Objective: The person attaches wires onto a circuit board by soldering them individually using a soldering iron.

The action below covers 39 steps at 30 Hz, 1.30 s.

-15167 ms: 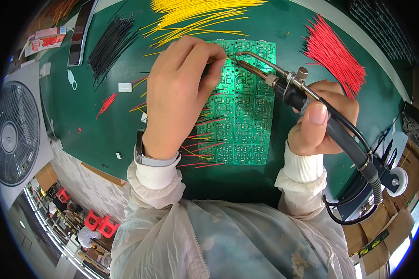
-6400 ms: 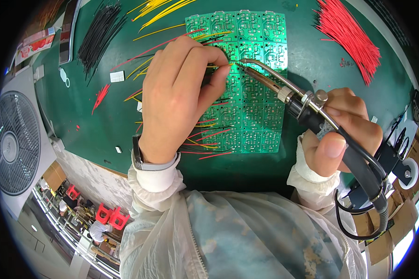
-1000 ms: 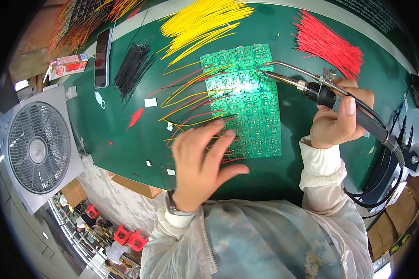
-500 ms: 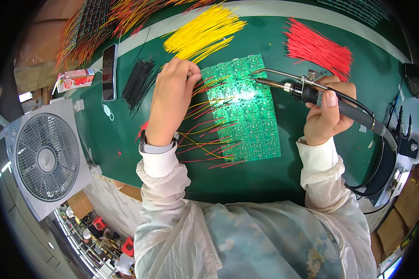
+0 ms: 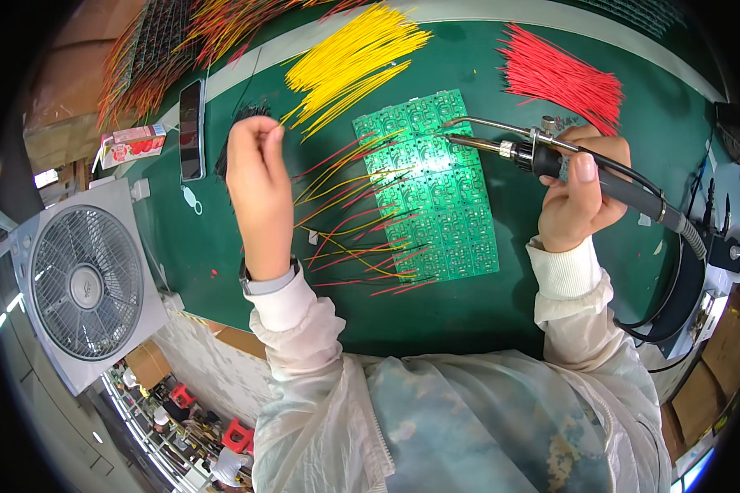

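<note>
My right hand [image 5: 582,193] grips a soldering iron [image 5: 522,154] with a thin metal guide tube running above its barrel. The iron's tip points left, over the upper part of a green circuit board panel [image 5: 456,218]. Red, yellow and some black wires [image 5: 345,209] stick out from the panel's left side. My left hand [image 5: 259,193] is at the black wire bundle [image 5: 255,109], covering most of it. Its thumb and fingertips are pinched together; whatever lies between them is too small to make out.
Yellow wires [image 5: 353,53] lie in a pile behind the panel, red wires [image 5: 561,78] at the back right. On the left are a phone [image 5: 191,131], a drink carton [image 5: 131,146] and a box fan [image 5: 84,283]. The iron's cable [image 5: 692,240] runs to the right edge.
My left hand has moved left, from the panel's upper left corner to the black wires. The right hand with the soldering iron has stayed nearly still.
</note>
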Tool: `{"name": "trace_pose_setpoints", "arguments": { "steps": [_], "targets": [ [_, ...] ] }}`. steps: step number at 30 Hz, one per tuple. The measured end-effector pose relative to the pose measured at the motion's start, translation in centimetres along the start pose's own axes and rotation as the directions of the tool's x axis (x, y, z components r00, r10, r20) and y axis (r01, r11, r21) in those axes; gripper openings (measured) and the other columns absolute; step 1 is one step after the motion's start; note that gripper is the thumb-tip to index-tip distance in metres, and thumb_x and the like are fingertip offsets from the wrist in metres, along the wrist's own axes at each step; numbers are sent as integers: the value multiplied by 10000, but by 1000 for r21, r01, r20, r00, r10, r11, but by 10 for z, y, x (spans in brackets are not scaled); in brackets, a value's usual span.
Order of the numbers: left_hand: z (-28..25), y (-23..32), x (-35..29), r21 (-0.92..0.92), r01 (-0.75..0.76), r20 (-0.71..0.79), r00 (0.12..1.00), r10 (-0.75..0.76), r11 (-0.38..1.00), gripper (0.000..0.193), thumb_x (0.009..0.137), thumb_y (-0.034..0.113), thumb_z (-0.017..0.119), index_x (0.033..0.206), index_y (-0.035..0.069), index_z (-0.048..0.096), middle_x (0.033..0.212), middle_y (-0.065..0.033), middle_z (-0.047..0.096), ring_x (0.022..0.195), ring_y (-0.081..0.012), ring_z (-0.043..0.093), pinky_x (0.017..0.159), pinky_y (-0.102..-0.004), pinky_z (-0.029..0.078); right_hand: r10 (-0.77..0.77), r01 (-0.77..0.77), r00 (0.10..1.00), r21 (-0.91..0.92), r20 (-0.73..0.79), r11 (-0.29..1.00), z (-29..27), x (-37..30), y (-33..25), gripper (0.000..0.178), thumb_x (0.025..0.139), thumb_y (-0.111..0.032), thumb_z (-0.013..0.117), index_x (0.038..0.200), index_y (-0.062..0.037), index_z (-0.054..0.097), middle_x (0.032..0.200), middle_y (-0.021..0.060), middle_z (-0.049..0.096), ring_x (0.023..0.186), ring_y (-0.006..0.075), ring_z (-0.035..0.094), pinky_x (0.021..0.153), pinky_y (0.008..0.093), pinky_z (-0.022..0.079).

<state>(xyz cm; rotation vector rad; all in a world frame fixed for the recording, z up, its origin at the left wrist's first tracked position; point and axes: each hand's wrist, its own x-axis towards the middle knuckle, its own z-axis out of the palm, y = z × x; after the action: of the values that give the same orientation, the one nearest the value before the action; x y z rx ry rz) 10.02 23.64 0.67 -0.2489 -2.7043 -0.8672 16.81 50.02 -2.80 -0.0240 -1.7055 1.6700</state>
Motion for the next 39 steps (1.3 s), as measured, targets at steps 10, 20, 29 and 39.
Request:
{"name": "trace_pose_setpoints", "arguments": {
  "steps": [10, 20, 29, 39],
  "targets": [
    [-5, 53, -61, -121, -1, 203, 979, 26, 993, 235, 872, 98, 701, 1099, 40, 689, 817, -70, 509, 703, -185, 498, 655, -312, 420, 14, -14, 1000, -4, 13, 1000, 1, -1, -1, 286, 866, -238, 547, 817, 39, 493, 683, 155, 546, 454, 120, 432, 426, 248, 325],
    [2, 66, -78, -563, 258, 320, 944, -80, 785, 390, 1040, 147, 429, 1408, 16, 427, 976, -127, 688, 618, -90, 460, 600, -226, 404, 62, -62, 998, -40, 16, 997, 2, 0, -5, 300, 855, -247, 538, 834, 50, 503, 691, 157, 551, 460, 132, 441, 419, 240, 337],
    [-8, 84, -71, -462, 209, 312, 948, -62, 862, 263, 1032, 115, 451, 1195, -28, 599, 1018, -132, 666, 728, -123, 603, 697, -245, 471, 82, -81, 996, -36, 28, 996, 3, -2, -7, 308, 844, -248, 539, 839, 58, 512, 696, 168, 565, 456, 133, 448, 393, 232, 324],
    [-7, 81, -118, -727, 448, 631, 736, 246, 521, 219, 981, 51, 509, 1189, 8, 559, 885, -119, 702, 608, -119, 578, 601, -228, 443, 83, -82, 996, -52, 30, 995, 2, -2, -7, 299, 845, -235, 537, 848, 64, 516, 704, 173, 575, 454, 137, 457, 392, 225, 332]
  ]
}}
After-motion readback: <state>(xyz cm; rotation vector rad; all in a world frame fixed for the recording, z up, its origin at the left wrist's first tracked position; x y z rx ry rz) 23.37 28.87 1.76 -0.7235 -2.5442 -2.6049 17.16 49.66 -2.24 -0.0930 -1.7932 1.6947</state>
